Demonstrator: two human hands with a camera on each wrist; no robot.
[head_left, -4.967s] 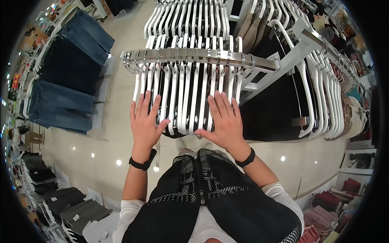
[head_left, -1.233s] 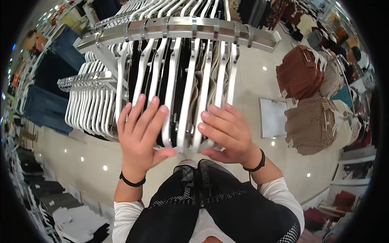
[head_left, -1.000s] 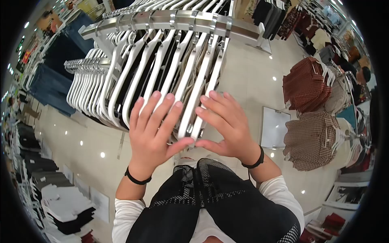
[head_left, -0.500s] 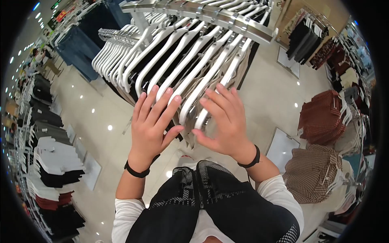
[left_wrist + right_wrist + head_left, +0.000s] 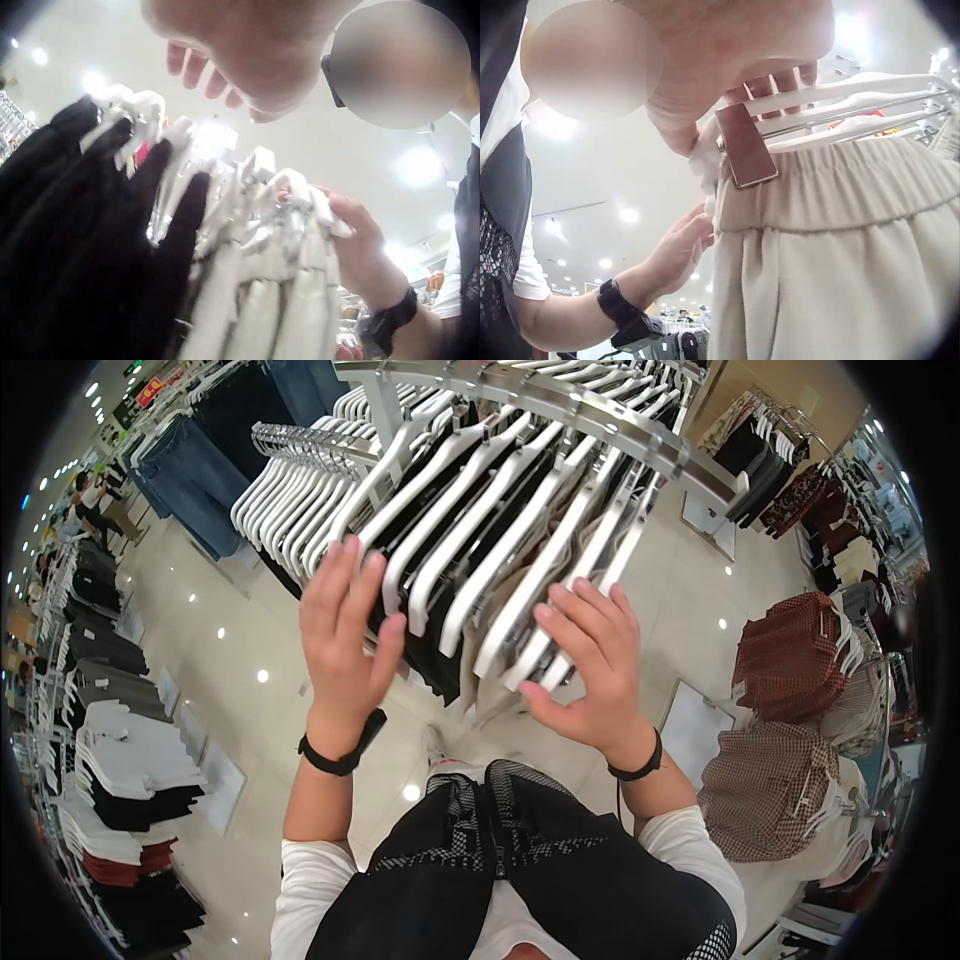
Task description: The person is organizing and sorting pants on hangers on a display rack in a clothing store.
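White hangers (image 5: pixel 487 590) hang in a row from a metal rail (image 5: pixel 560 400), carrying black and beige trousers. My left hand (image 5: pixel 345 635) is over the hangers toward the left, fingers extended and blurred. In the left wrist view it appears above the hanger ends, palm side showing. My right hand (image 5: pixel 595 665) lies at the right end of the row, fingers spread across the last hangers and thumb at their near ends. The right wrist view shows beige trousers (image 5: pixel 840 195) with a gathered waistband, held by a metal clip (image 5: pixel 748 146) just under that hand.
A lower rail (image 5: pixel 310 440) with tightly packed white hangers stands at the left. Jeans (image 5: pixel 185 485) hang farther back. Checked garments (image 5: pixel 770 790) hang on a rack at the right, near a white base plate (image 5: pixel 690 725). Folded-over tops (image 5: pixel 125 750) line the left side.
The hands were over another group of hangers, then moved to this row. Over the last half second they have drawn apart, left hand leftward, right hand rightward, and the hangers sit farther right.
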